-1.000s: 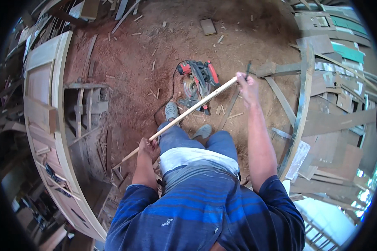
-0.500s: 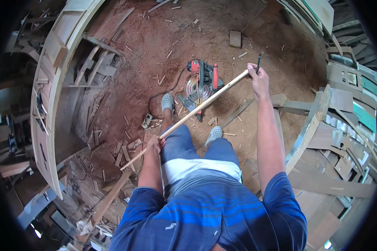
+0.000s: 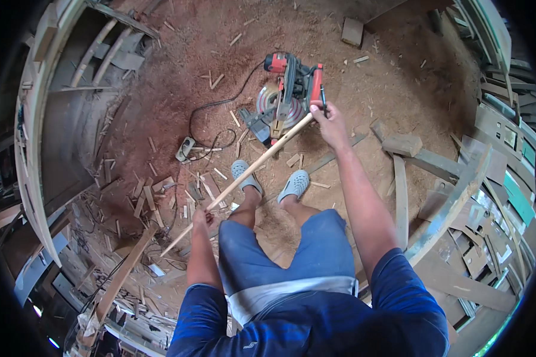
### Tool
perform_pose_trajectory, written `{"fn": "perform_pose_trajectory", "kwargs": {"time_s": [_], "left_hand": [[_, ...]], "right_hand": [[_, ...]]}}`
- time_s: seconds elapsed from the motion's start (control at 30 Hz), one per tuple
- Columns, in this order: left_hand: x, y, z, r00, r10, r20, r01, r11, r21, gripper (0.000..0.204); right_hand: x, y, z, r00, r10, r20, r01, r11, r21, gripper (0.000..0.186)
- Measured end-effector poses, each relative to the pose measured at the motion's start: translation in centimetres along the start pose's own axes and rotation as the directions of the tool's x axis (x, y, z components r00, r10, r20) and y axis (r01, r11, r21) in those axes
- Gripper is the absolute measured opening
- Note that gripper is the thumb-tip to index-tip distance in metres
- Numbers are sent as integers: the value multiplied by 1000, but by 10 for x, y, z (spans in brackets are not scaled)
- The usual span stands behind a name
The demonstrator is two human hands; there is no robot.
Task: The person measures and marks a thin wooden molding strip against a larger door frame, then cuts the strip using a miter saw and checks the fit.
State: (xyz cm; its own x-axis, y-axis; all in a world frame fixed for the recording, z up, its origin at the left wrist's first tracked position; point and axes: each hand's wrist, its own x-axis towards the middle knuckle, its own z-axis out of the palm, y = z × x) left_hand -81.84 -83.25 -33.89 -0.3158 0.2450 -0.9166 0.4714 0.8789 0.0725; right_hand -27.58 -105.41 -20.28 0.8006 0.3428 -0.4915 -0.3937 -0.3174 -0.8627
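A long, thin wooden strip (image 3: 244, 177) slants across my front, from lower left up to the right. My left hand (image 3: 202, 219) is closed round it near its lower end. At the upper end my right hand (image 3: 333, 126) pinches the strip between its fingers, with a dark pen-like stick (image 3: 323, 95) also in that hand. Just beyond the strip a red and black mitre saw (image 3: 287, 89) stands on the ground, its round blade partly visible. In the picture, the strip's upper part passes across the saw's near edge; I cannot tell whether they touch.
A black cord (image 3: 192, 116) runs from the saw to a pale socket box (image 3: 185, 149). Wood offcuts (image 3: 150, 198) litter the ground. A wooden block (image 3: 402, 144) and a beam (image 3: 452, 199) lie to the right. A curved wooden frame (image 3: 33, 149) stands at left.
Both hands have shifted left and nearer to me relative to the surroundings, or lowered, still holding the strip. My right hand now appears close to the saw. My feet have come closer together.
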Motion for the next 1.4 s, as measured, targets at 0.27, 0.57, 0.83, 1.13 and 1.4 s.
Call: {"fn": "perform_pose_trajectory", "kwargs": {"time_s": [0.27, 0.57, 0.83, 1.13, 1.4], "left_hand": [[128, 38, -43, 979, 201, 46, -165, 629, 759, 56], [144, 123, 19, 759, 218, 614, -609, 573, 549, 56], [120, 202, 16, 629, 356, 691, -721, 599, 348, 61], [126, 136, 49, 586, 595, 550, -809, 396, 434, 22], [247, 88, 111, 525, 629, 573, -832, 239, 500, 30]], "right_hand": [[36, 147, 75, 985, 89, 148, -83, 995, -48, 23], [72, 152, 147, 980, -160, 117, 163, 987, -13, 23], [156, 112, 209, 825, -564, 31, 561, 824, 79, 24], [106, 136, 153, 716, -677, 168, 676, 614, -408, 27], [134, 77, 45, 653, -709, -266, 660, 705, -260, 33]]}}
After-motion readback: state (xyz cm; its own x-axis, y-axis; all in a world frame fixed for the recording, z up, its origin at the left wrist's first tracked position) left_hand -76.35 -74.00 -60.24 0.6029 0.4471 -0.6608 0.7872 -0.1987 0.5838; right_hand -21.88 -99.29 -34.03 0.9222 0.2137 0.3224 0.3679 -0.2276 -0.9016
